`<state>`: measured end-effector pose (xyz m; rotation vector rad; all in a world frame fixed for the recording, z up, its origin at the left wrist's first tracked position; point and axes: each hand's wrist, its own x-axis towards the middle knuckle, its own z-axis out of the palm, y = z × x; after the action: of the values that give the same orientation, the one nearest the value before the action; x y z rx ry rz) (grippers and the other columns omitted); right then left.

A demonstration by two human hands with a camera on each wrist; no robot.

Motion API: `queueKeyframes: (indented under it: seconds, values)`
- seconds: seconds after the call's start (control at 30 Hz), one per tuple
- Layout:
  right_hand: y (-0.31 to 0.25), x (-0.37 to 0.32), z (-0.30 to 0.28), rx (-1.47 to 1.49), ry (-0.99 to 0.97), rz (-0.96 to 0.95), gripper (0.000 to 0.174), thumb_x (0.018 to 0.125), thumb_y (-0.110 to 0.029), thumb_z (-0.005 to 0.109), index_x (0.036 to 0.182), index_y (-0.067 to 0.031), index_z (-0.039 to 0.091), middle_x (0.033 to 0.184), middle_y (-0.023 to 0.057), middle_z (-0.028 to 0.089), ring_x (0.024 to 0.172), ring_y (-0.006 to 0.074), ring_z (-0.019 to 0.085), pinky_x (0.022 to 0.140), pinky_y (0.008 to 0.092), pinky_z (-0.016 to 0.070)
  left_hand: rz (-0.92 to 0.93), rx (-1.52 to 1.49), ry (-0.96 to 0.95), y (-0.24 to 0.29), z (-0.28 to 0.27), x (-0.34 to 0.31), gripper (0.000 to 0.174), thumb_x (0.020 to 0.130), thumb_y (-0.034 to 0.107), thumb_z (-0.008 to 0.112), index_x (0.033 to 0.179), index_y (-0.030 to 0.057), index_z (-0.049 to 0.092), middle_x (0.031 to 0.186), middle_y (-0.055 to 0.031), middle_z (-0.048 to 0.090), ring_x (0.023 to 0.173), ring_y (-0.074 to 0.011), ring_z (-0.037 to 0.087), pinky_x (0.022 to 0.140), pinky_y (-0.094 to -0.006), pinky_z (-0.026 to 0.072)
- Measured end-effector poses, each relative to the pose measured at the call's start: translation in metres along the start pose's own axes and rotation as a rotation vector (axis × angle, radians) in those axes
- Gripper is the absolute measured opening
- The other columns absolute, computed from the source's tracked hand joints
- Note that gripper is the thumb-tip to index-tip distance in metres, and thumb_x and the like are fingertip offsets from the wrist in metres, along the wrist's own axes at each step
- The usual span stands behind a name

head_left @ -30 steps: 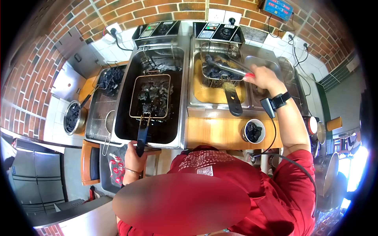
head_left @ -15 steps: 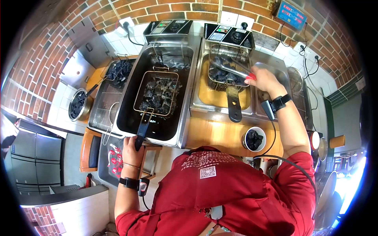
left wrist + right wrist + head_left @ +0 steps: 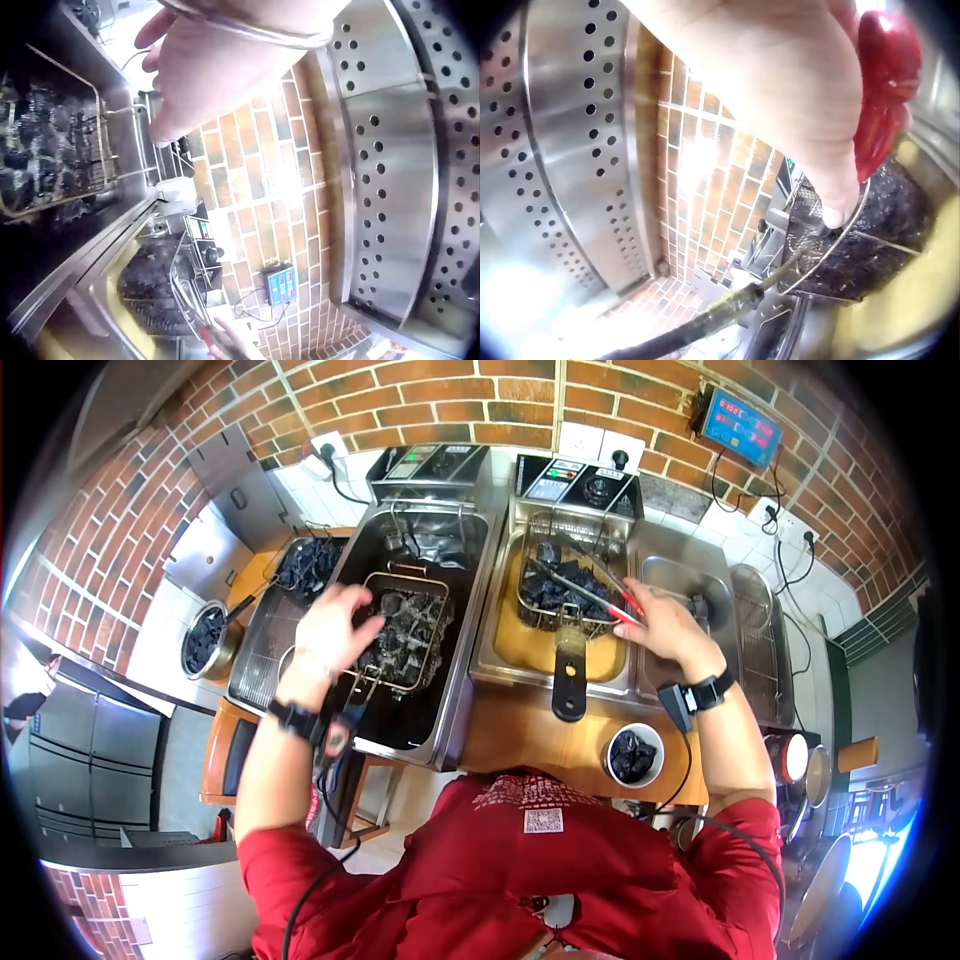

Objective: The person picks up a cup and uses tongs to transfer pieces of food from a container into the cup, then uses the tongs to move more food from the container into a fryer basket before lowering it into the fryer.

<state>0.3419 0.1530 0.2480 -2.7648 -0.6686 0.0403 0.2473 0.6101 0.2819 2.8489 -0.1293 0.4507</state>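
My left hand (image 3: 335,628) hovers over the left side of the fryer (image 3: 450,700) with dark oil, fingers apart and holding nothing. Beside it, a wire fry basket (image 3: 441,622) full of bubbling black chunks (image 3: 402,628) sits in that oil; its handle is partly behind my wrist. My right hand (image 3: 668,628) grips metal tongs (image 3: 590,593) by their red handles. The tongs' arms stand spread over black chunks (image 3: 550,592) in a second fry basket (image 3: 568,628), whose black handle (image 3: 570,685) points toward me above yellowish oil (image 3: 510,630).
A white bowl of black chunks (image 3: 660,757) stands on the wooden counter (image 3: 520,730). At the left are a metal pot (image 3: 228,650), also with black pieces, and a wire rack (image 3: 255,660). A steel basin (image 3: 665,572) adjoins the right fryer.
My left hand has let go of the left basket's handle and moved up and forward beside the basket. The tongs' arms have spread wider over the right basket. The head view has shifted slightly.
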Motion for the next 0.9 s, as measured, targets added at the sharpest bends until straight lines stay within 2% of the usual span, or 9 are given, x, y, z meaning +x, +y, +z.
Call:
queueKeyframes:
  seconds: [0.07, 0.1, 0.2, 0.33, 0.37, 0.47, 0.6, 0.73, 0.9]
  values:
    - [-0.008, -0.005, -0.008, 0.044, -0.039, 0.045, 0.081, 0.078, -0.041, 0.071, 0.142, -0.007, 0.035, 0.103, 0.0276, 0.062, 0.097, 0.0425, 0.061, 0.084, 0.0459, 0.0482, -0.011, 0.014, -0.074, 0.003, 0.004, 0.06, 0.026, 0.078, 0.03, 0.071, 0.095, 0.0117, 0.064, 0.089, -0.0104, 0.063, 0.089, -0.0304, 0.062, 0.076, -0.0389, 0.0501]
    - [-0.012, -0.008, -0.01, 0.071, -0.048, 0.07, 0.081, 0.079, -0.041, 0.072, 0.142, -0.0072, 0.035, 0.105, 0.0276, 0.062, 0.098, 0.0428, 0.06, 0.085, 0.0459, 0.0482, 0.003, 0.065, -0.055, 0.0, 0.014, 0.089, 0.026, 0.077, 0.028, 0.072, 0.095, 0.0108, 0.064, 0.088, -0.01, 0.064, 0.085, -0.0273, 0.064, 0.074, -0.0375, 0.0511]
    - [-0.009, -0.014, -0.005, 0.097, 0.009, 0.04, 0.077, 0.077, -0.032, 0.074, 0.141, -0.009, 0.036, 0.113, 0.0257, 0.059, 0.099, 0.0427, 0.059, 0.086, 0.0451, 0.0486, 0.005, 0.044, 0.038, -0.007, 0.048, 0.175, 0.023, 0.076, 0.027, 0.071, 0.091, 0.0098, 0.065, 0.087, -0.0124, 0.065, 0.084, -0.0304, 0.065, 0.075, -0.0397, 0.0511]
    - [-0.013, -0.018, -0.005, 0.088, 0.066, 0.044, 0.069, 0.078, -0.021, 0.073, 0.137, -0.0093, 0.04, 0.11, 0.0223, 0.059, 0.095, 0.0411, 0.06, 0.081, 0.0443, 0.0505, -0.143, 0.182, 0.173, -0.001, 0.093, 0.249, 0.028, 0.076, 0.032, 0.073, 0.097, 0.0152, 0.067, 0.1, -0.0099, 0.064, 0.097, -0.0304, 0.062, 0.083, -0.0433, 0.0498]
    - [-0.016, -0.019, -0.007, 0.087, 0.069, 0.058, 0.067, 0.078, -0.02, 0.073, 0.136, -0.0093, 0.042, 0.109, 0.0219, 0.059, 0.094, 0.041, 0.06, 0.08, 0.0444, 0.0507, -0.214, 0.216, 0.158, 0.004, 0.101, 0.26, 0.032, 0.076, 0.035, 0.074, 0.101, 0.018, 0.066, 0.108, -0.0069, 0.063, 0.106, -0.028, 0.058, 0.086, -0.0477, 0.0466]
    - [-0.016, -0.022, -0.006, 0.141, 0.134, 0.051, 0.061, 0.078, -0.016, 0.072, 0.132, -0.0092, 0.045, 0.104, 0.0194, 0.06, 0.09, 0.0412, 0.061, 0.077, 0.0448, 0.0511, -0.288, 0.332, 0.149, 0.007, 0.128, 0.289, 0.041, 0.075, 0.041, 0.075, 0.11, 0.0213, 0.066, 0.116, -0.0053, 0.059, 0.115, -0.025, 0.052, 0.092, -0.0501, 0.0409]
    - [-0.019, -0.025, -0.012, 0.171, 0.146, 0.073, 0.06, 0.075, -0.013, 0.073, 0.13, -0.0081, 0.047, 0.104, 0.0184, 0.06, 0.089, 0.0404, 0.06, 0.075, 0.0441, 0.0514, -0.329, 0.425, 0.185, -0.002, 0.151, 0.312, 0.04, 0.078, 0.043, 0.072, 0.109, 0.0175, 0.068, 0.116, -0.006, 0.059, 0.114, -0.0267, 0.051, 0.092, -0.0505, 0.0388]
    - [-0.017, -0.025, -0.016, 0.196, 0.143, 0.082, 0.059, 0.074, -0.011, 0.073, 0.128, -0.0073, 0.049, 0.103, 0.0185, 0.06, 0.089, 0.04, 0.06, 0.075, 0.0435, 0.0513, -0.264, 0.41, 0.189, -0.008, 0.157, 0.321, 0.032, 0.077, 0.035, 0.074, 0.105, 0.0203, 0.069, 0.11, -0.0052, 0.059, 0.112, -0.0252, 0.052, 0.091, -0.0499, 0.0389]
    - [-0.014, -0.023, -0.016, 0.251, 0.166, 0.068, 0.057, 0.074, -0.009, 0.073, 0.125, -0.0054, 0.051, 0.104, 0.0187, 0.061, 0.09, 0.0397, 0.06, 0.076, 0.0432, 0.0511, -0.163, 0.444, 0.188, -0.018, 0.154, 0.321, 0.036, 0.076, 0.026, 0.073, 0.111, 0.0248, 0.068, 0.108, -0.0042, 0.06, 0.111, -0.0246, 0.051, 0.089, -0.0479, 0.0364]
